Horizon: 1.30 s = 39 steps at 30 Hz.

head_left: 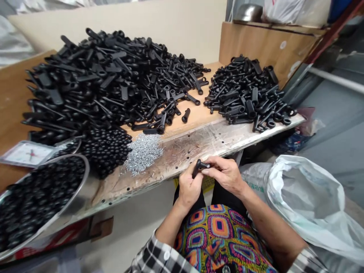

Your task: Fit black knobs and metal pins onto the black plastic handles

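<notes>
The person's two hands are close together just in front of the worktop [182, 151]. The left hand [187, 187] and the right hand [223, 174] are both gripping one black plastic lever [199, 168], so they are clamped on it, and it is staying just past the worktop's front edge, above the person's lap.

The worktop's front strip is looking shiny and scratched, with small holes in it. On the worktop, a big heap of black levers [105, 76] is lying toward the left end, and a smaller heap of black levers [247, 91] is lying toward the right end. A pile of round black knobs [105, 151] is sitting near the front edge, right beside a patch of tiny silver pins [143, 153]. A metal bowl of black knobs [42, 201] is resting at the left end, next to a white dial scale [28, 153].

Behind the worktop, a wooden board [264, 49] is standing up, with a steel pot [248, 13] on top. Right of the worktop, a white plastic sack [307, 201] is sitting open.
</notes>
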Tool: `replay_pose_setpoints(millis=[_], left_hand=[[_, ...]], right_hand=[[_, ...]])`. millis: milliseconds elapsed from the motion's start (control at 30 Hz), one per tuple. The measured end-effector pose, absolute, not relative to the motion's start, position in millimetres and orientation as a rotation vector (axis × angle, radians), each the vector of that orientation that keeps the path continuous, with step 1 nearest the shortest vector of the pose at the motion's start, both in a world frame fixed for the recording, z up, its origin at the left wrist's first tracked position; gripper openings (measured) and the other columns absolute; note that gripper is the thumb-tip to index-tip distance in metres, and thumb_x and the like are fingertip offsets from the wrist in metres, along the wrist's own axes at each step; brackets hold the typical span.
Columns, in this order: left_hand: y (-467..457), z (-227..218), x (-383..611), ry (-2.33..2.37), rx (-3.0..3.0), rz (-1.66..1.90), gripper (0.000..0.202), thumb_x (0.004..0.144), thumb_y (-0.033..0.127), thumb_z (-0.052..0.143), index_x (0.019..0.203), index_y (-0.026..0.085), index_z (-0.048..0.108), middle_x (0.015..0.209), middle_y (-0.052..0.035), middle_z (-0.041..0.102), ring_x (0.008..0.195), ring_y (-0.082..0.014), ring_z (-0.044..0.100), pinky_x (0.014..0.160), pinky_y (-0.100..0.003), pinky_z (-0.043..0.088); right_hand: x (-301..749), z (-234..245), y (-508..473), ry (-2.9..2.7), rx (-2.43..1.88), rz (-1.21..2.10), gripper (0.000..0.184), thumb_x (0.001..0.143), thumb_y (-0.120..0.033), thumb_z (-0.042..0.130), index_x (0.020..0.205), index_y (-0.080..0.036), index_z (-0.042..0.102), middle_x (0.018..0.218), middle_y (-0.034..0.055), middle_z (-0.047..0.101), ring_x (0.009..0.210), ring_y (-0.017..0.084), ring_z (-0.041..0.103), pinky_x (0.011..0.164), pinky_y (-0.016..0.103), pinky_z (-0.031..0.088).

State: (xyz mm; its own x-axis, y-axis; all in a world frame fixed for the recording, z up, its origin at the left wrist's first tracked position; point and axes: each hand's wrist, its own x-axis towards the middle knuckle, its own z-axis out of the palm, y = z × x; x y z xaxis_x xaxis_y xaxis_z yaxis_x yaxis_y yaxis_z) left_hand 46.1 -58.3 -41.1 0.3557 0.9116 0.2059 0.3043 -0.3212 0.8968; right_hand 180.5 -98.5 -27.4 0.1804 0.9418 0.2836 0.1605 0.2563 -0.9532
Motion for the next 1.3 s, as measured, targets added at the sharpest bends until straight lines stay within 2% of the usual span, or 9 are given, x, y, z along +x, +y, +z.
replay_pose_setpoints(millis=[200,400,567,733,933,1133,1300], left_hand=[[-57,-46,66,1.075,1.867,0.924,0.026,0.077,0.024,0.051,0.100,0.018,0.061,0.078,0.0012,0.064,0.069,-0.0116,0.058,0.068,-0.021,0.045],[-61,-58,72,1.100,1.836,0.898,0.028,0.078,0.022,0.050,0.104,0.020,0.059,0.083,0.0017,0.064,0.071,-0.0112,0.057,0.069,-0.020,0.044],[-64,-58,75,1.070,1.848,0.828,0.022,0.082,0.025,0.048,0.100,0.019,0.058,0.075,0.0027,0.061,0.067,-0.0106,0.055,0.067,-0.020,0.043],[-68,-52,76,1.074,1.917,0.763,0.016,0.083,0.022,0.044,0.091,0.019,0.057,0.074,0.0025,0.060,0.068,-0.0108,0.054,0.066,-0.020,0.042],[-71,-51,75,1.210,2.084,0.749,0.032,0.083,0.020,0.039,0.112,0.016,0.052,0.080,-0.0033,0.066,0.071,-0.0152,0.061,0.068,-0.025,0.045],[-66,-56,73,1.243,2.343,0.680,0.038,0.081,0.018,0.036,0.117,0.011,0.049,0.087,-0.0098,0.068,0.073,-0.0198,0.064,0.068,-0.028,0.046],[-53,-57,72,1.266,2.358,0.605,0.037,0.083,0.019,0.033,0.117,0.013,0.048,0.078,-0.0074,0.067,0.068,-0.0191,0.064,0.064,-0.027,0.046]], right_hand=[[198,-31,-103,-1.199,-1.162,0.702,0.015,0.068,-0.019,0.068,0.083,-0.015,0.067,0.072,0.0002,0.066,0.059,0.010,0.058,0.057,0.019,0.047],[203,-40,-110,-1.123,-1.126,0.728,0.020,0.072,-0.016,0.065,0.091,-0.020,0.070,0.086,0.0022,0.069,0.076,0.014,0.063,0.071,0.024,0.051],[200,-50,-114,-0.943,-1.105,0.812,0.016,0.074,-0.020,0.063,0.088,-0.020,0.071,0.071,0.0012,0.066,0.055,0.009,0.057,0.052,0.021,0.049],[195,-59,-113,-0.814,-1.084,0.885,0.015,0.075,-0.024,0.062,0.086,-0.019,0.071,0.067,0.0017,0.064,0.050,0.008,0.055,0.046,0.020,0.047],[192,-61,-111,-0.658,-1.009,1.031,0.015,0.074,-0.024,0.063,0.086,-0.018,0.071,0.061,0.0008,0.061,0.046,0.007,0.053,0.040,0.017,0.041],[191,-61,-110,-0.710,-1.133,0.935,0.015,0.073,-0.025,0.063,0.082,-0.017,0.071,0.058,0.0002,0.059,0.043,0.006,0.049,0.038,0.018,0.038],[195,-62,-96,-0.717,-1.140,1.016,0.017,0.074,-0.028,0.062,0.078,-0.014,0.070,0.054,-0.0010,0.056,0.040,0.005,0.046,0.036,0.017,0.035]])
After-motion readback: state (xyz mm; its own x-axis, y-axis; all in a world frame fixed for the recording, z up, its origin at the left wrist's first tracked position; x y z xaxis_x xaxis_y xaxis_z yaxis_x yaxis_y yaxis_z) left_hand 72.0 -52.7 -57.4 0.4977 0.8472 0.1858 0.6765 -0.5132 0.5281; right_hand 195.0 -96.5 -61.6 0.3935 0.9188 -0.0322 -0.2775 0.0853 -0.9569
